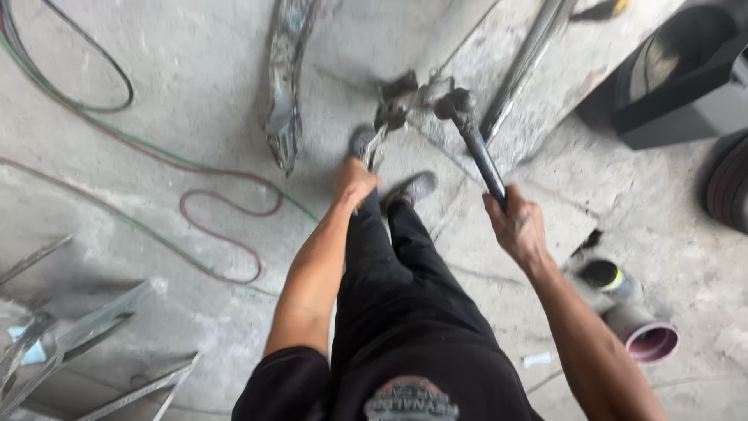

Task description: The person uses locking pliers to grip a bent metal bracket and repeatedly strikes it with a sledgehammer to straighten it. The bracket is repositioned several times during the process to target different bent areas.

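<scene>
The person stands on the concrete floor [195, 70] looking down, both arms reaching forward to a small metal part [405, 97] that lies on the floor just beyond the shoes. The left hand [354, 181] is wrapped tight round the handles of a pair of pliers [372, 146], whose nose points up and away to bite the near-left side of the part. The right hand [518, 226] is fisted round the low end of a long dark bar wrench [475, 148] — its long axis runs from the hand up and left to a head seated on the part's right side. So the part lies far of both hands, between the two tools; the left hand is the nearer. One part, two tools, two shoes. To the right stand two paint cans [635, 327], and a red hose [226, 234] loops at left.
</scene>
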The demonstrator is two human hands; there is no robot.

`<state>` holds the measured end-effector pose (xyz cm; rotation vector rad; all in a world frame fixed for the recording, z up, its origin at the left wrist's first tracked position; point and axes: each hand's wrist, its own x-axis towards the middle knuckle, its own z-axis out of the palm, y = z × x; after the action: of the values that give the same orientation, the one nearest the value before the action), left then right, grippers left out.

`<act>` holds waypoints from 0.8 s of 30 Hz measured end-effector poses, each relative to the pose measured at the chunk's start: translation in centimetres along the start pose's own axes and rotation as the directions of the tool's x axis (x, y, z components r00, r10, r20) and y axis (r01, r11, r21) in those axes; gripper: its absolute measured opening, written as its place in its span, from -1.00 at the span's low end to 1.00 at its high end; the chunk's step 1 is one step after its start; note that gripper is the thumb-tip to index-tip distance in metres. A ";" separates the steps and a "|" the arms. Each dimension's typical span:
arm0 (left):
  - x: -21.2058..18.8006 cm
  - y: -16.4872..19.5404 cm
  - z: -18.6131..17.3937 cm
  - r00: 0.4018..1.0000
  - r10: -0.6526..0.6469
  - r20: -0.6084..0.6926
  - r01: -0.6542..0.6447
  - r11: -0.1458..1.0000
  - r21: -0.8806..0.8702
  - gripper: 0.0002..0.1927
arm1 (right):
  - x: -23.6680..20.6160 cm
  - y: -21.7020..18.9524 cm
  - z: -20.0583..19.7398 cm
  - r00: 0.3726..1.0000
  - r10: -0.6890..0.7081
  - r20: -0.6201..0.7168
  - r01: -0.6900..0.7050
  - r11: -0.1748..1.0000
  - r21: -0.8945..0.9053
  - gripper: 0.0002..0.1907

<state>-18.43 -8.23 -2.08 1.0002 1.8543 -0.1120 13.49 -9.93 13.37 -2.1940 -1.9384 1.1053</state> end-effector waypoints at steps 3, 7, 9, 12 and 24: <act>-0.3 0.6 -0.8 0.990 -0.076 0.117 0.068 0.996 0.065 -0.59 | -3.1 -0.5 -1.6 0.999 0.051 0.004 -0.051 0.995 0.082 -0.54; -1.3 -1.2 0.3 0.993 0.098 0.072 -0.101 0.994 0.039 -0.58 | -5.4 -1.3 -2.7 0.973 0.231 0.013 -0.221 0.914 0.341 -0.54; -1.8 -1.6 -0.1 0.978 0.113 0.177 -0.097 0.991 -0.097 -0.68 | -6.0 -1.7 -3.1 0.949 0.309 0.062 -0.306 0.855 0.419 -0.53; -3.9 -1.1 -1.5 0.934 0.248 0.256 -0.107 0.881 -0.461 -0.69 | -6.6 -2.2 -3.3 0.926 0.362 0.109 -0.374 0.839 0.396 -0.55; -10.3 3.7 -6.9 0.845 0.270 0.462 0.056 0.814 -0.578 -0.48 | -6.3 0.1 1.5 0.921 0.335 0.199 -0.384 0.865 0.323 -0.58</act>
<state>-19.08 -8.54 10.86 0.5629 1.1932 0.2230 12.96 -16.05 15.29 -2.3688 -1.2444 1.5501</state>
